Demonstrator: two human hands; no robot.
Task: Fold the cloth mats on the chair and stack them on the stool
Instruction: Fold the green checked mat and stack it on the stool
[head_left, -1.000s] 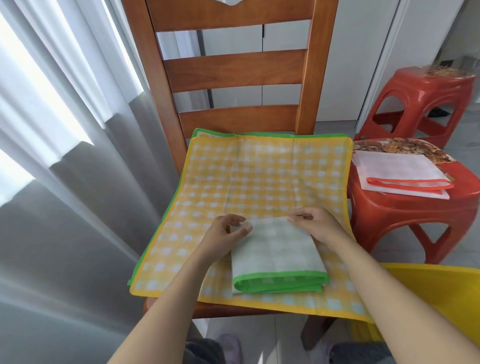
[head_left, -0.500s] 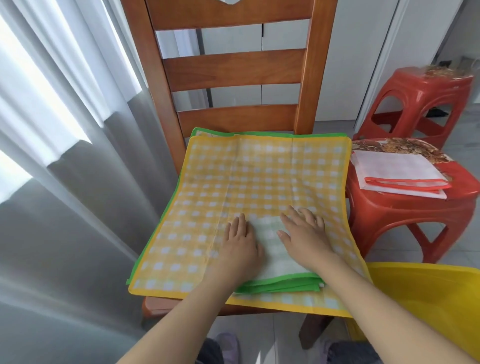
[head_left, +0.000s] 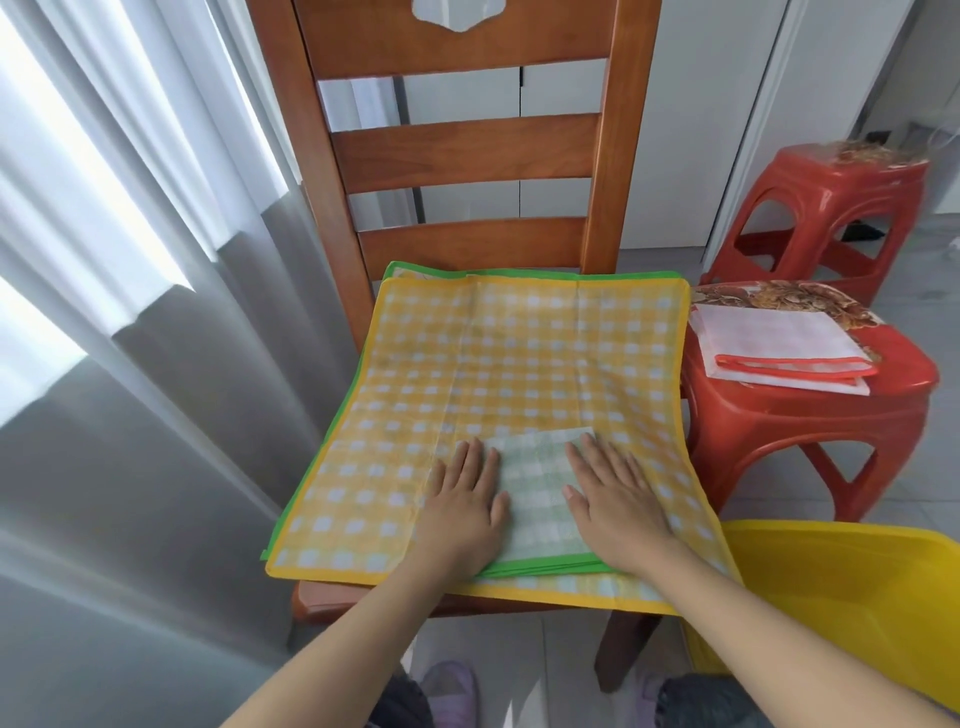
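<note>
Green-checked cloth mat (head_left: 540, 499), folded into a small rectangle with green-bound edges stacked along its near side, lies on the front part of the wooden slat-back chair (head_left: 467, 150), toward the seat's near edge. Beneath it a yellow-and-white checked cloth mat with yellow border (head_left: 519, 353) is spread flat over the whole chair seat; crease lines cross it. A strip of green border from another mat underneath (head_left: 332, 431) shows along the yellow mat's left and back edges.

Left hand (head_left: 462, 512) lies palm down, fingers straight and close together, across the folded mat's left edge, partly on the yellow mat. Right hand (head_left: 613, 501) lies palm down on the folded mat's right side, fingers straight and slightly spread. Both hands are flat and pressing; neither grips anything.

Right of the chair, touching or just beside the seat edge, stands a red plastic stool with a patterned top (head_left: 810, 410). On it rests a folded white mat with red-orange border (head_left: 779, 345), bound edge facing the near side. A second red plastic stool (head_left: 831, 208) stands behind the first, farther from the chair. A yellow plastic object (head_left: 857, 597) sits at the chair's near right; what it is, cannot tell. Grey-white curtains (head_left: 130, 312) hang left of the chair. Lilac slippers (head_left: 449, 693) show on the tiled floor below the seat's front edge.
</note>
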